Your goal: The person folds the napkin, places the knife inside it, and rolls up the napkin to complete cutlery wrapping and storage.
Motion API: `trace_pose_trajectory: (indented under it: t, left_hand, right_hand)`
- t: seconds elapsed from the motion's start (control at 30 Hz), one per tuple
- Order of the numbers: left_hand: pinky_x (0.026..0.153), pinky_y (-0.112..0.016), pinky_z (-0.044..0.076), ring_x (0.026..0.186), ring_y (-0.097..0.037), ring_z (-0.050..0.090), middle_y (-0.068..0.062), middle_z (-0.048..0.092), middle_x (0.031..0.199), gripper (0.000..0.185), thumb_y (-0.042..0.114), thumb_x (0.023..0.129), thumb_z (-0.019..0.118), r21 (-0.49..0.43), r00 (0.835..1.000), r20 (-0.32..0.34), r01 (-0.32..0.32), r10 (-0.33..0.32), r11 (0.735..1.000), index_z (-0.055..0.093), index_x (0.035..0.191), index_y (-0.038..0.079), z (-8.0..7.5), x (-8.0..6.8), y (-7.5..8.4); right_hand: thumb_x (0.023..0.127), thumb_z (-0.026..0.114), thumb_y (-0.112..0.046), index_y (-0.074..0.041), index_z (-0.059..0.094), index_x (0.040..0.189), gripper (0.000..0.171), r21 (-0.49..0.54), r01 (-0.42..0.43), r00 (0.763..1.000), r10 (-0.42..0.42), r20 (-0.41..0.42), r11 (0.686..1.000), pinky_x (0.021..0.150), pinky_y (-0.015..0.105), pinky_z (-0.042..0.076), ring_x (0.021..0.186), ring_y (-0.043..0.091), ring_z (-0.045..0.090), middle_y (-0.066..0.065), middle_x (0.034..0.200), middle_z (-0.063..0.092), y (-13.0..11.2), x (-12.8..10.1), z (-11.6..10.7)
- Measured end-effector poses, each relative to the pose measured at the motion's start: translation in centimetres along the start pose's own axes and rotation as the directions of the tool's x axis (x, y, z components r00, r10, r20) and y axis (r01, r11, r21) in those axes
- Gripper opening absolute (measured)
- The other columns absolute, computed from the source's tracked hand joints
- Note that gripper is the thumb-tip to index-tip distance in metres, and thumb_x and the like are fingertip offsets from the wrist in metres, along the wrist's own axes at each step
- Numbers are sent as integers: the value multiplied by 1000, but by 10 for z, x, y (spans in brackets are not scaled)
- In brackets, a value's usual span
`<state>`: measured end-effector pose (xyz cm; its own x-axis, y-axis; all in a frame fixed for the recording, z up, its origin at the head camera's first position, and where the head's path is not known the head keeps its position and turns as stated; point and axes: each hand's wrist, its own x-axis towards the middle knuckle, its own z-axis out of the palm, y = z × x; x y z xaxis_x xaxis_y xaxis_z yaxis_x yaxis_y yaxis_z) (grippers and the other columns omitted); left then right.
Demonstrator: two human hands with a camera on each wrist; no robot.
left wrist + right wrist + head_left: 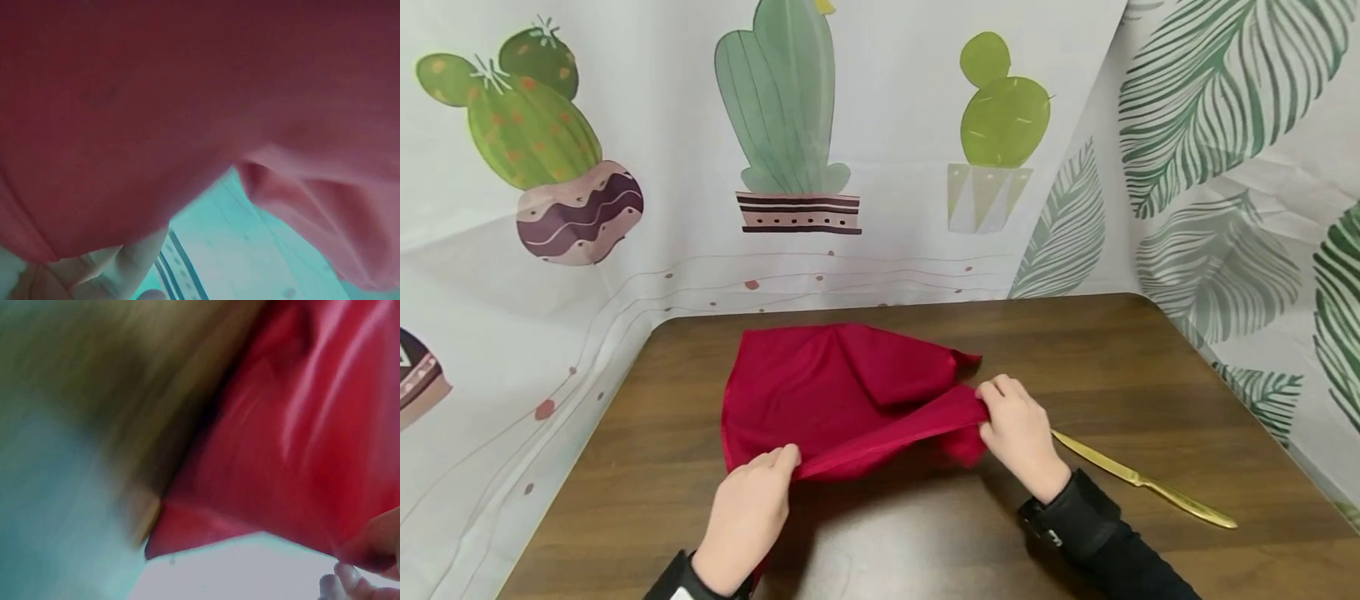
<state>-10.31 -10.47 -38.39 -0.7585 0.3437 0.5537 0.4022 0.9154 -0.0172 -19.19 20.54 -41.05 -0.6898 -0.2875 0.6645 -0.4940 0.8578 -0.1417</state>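
A red cloth napkin (835,392) lies on the dark wooden table (1150,375), with its near edge lifted off the surface. My left hand (752,508) pinches that edge at the left end. My right hand (1018,429) pinches the same edge at the right end, so the fold is stretched between the two hands. In the left wrist view the red cloth (156,112) fills most of the frame above my fingers (125,269). The right wrist view is blurred; it shows red cloth (300,444) and my fingertips (369,575) at the lower right corner.
A gold table knife (1142,479) lies on the table just right of my right wrist. Printed curtains with cacti (782,117) and leaves (1210,108) enclose the table at the back, left and right.
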Motion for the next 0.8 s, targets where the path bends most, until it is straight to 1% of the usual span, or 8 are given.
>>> trace_pose_trajectory:
  t: [0.23, 0.3, 0.37, 0.47, 0.53, 0.6, 0.7, 0.8]
  left_hand:
    - [42, -29, 32, 48, -22, 47, 1, 43, 59, 24, -9, 61, 52, 6, 998, 33, 52, -52, 999, 39, 70, 10, -11, -32, -24]
    - [42, -30, 33, 47, -21, 46, 2, 45, 61, 25, -9, 61, 55, -2, 993, 77, 94, -94, 996, 43, 71, 10, -14, -39, -29]
    - [42, -29, 33, 45, -16, 42, 5, 44, 61, 23, -8, 67, 58, -19, 976, 160, 153, -148, 988, 46, 73, 11, -19, -46, -33]
    - [44, -29, 35, 46, -11, 42, 9, 44, 62, 23, -1, 72, 64, -28, 923, 322, 231, -210, 973, 47, 73, 15, -25, -56, -40]
    - [45, -27, 35, 49, -8, 41, 12, 42, 62, 27, 3, 73, 67, -54, 888, 426, 219, -176, 974, 44, 71, 18, -28, -62, -47]
    - [45, -26, 35, 51, -5, 41, 14, 41, 62, 29, 5, 71, 67, -120, 850, 518, 184, -97, 975, 43, 69, 21, -29, -69, -56]
    - [45, -23, 32, 52, 0, 38, 17, 40, 61, 28, 8, 70, 65, -261, 773, 632, 158, 45, 952, 42, 66, 24, -28, -79, -67]
    - [41, -21, 29, 49, 2, 32, 18, 36, 55, 24, 11, 68, 60, -335, 699, 707, 196, 108, 922, 41, 60, 23, -26, -85, -72]
  right_hand:
    - [66, 56, 2, -2, 54, 79, 14, -10, 26, 995, -27, -98, 1000, 50, 40, 43, 64, 28, 54, 10, 70, 55, 27, -13, -26]
    - [67, 54, 2, 0, 54, 81, 13, -11, 52, 992, -53, -113, 999, 51, 40, 43, 62, 29, 55, 12, 70, 56, 33, -17, -36]
    - [70, 51, 0, 0, 54, 83, 13, -2, 73, 991, -73, -113, 997, 52, 41, 42, 60, 29, 55, 13, 71, 58, 39, -23, -47]
    - [89, 43, -17, -2, 54, 86, 19, 31, 132, 990, -130, -63, 991, 51, 36, 43, 59, 24, 57, 9, 74, 60, 45, -33, -63]
    - [95, 36, -32, -5, 55, 87, 34, 79, 198, 980, -199, 3, 977, 51, 30, 44, 60, 17, 57, 3, 75, 60, 48, -41, -72]
    - [88, 48, -38, -9, 56, 86, 31, 153, 270, 953, -286, 96, 951, 53, 23, 43, 63, 10, 57, -3, 77, 59, 51, -50, -79]
    - [69, 72, -18, -12, 57, 84, 22, 239, 327, 888, -384, 252, 914, 56, 17, 41, 67, 5, 55, -9, 78, 56, 55, -64, -87]
    - [51, 73, 1, -18, 54, 75, 36, 246, 367, 831, -435, 346, 897, 51, 14, 36, 63, 1, 47, -13, 74, 47, 55, -77, -90]
